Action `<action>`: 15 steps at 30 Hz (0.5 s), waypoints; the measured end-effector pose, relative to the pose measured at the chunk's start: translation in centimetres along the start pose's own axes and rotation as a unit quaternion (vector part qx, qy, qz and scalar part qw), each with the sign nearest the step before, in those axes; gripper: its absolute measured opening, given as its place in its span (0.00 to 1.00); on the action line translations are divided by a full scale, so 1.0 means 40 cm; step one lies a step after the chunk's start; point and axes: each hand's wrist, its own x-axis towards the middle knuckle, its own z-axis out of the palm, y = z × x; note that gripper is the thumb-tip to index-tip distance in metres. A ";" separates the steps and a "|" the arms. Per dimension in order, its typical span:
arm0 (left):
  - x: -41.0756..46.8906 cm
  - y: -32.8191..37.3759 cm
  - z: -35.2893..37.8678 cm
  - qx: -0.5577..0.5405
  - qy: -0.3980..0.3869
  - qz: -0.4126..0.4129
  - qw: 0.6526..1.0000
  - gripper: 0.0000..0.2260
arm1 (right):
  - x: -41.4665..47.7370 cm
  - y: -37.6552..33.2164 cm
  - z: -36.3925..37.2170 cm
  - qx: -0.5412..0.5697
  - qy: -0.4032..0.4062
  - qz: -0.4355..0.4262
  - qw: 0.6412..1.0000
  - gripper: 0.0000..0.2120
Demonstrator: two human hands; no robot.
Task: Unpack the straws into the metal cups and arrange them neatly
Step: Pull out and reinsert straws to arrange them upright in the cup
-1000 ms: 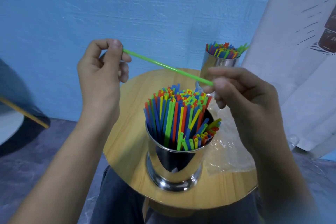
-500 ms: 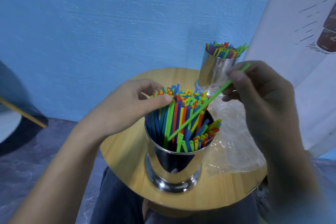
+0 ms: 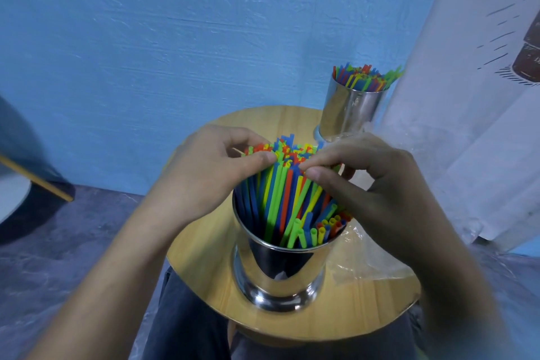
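Just pinching tips of upright straws (image 3: 280,199) with left hand (image 3: 216,172) and right hand (image 3: 359,184) from opposite sides, over the metal cup (image 3: 280,275) by the table (image 3: 201,257) near edge.

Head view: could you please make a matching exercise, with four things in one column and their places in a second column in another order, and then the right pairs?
Things
1. near metal cup
2. far metal cup
3. clear plastic wrapper
4. left hand

Places
A. at the far edge of the table, beside the white curtain
B. lying on the table, to the right of the near metal cup
C. on the tops of the straws in the near metal cup
D. at the front of the table, nearest the person

Pairs: 1-D; 2-A; 3-B; 4-C.
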 end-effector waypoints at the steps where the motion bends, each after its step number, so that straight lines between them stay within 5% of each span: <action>1: 0.001 0.000 0.001 -0.002 0.003 0.002 1.000 0.09 | 0.000 0.001 -0.001 -0.001 0.000 0.001 1.000 0.08; 15: 0.022 0.027 -0.004 -0.018 -0.033 0.024 0.999 0.09 | 0.000 -0.006 0.001 0.004 0.004 0.002 1.000 0.09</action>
